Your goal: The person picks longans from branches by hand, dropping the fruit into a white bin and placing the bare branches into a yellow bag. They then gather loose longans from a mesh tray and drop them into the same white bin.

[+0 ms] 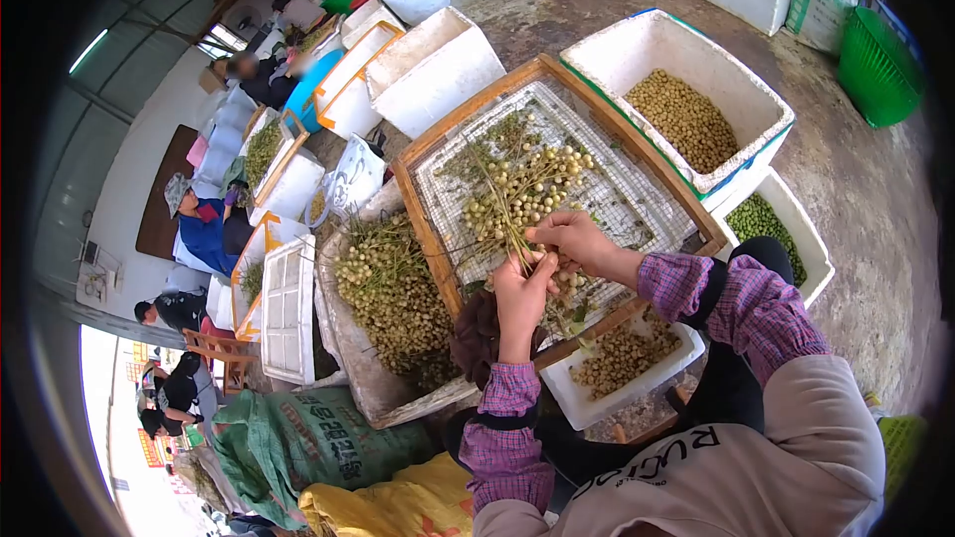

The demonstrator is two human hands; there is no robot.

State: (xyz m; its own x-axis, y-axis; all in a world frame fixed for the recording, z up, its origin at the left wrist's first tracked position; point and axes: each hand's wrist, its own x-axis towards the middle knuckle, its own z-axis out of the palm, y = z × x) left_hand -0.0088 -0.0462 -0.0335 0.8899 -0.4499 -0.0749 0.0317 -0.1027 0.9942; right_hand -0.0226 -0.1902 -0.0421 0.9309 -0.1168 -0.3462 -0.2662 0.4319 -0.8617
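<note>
Over a wood-framed wire-mesh screen (637, 201), my left hand (521, 300) is closed around the thin stems of a bunch of small round pale yellow-green fruit (527, 194). Close against it, my right hand (579, 243) has its fingers pinched together at the same stems; what lies between its fingertips is hidden. The bunch spreads away from my hands across the mesh, among loose fruit and bits of stem. Left of the screen, a foam box (333, 338) holds a heap of fruit still on stems. A white tray (572, 400) of loose fruit sits under the screen's near edge.
At the right stand a foam box (731, 89) of loose yellowish fruit and another white box (796, 214) of green fruit. Sacks, including a green one (298, 447) and a yellow one (398, 497), lie at lower left. Several people work among boxes at far left.
</note>
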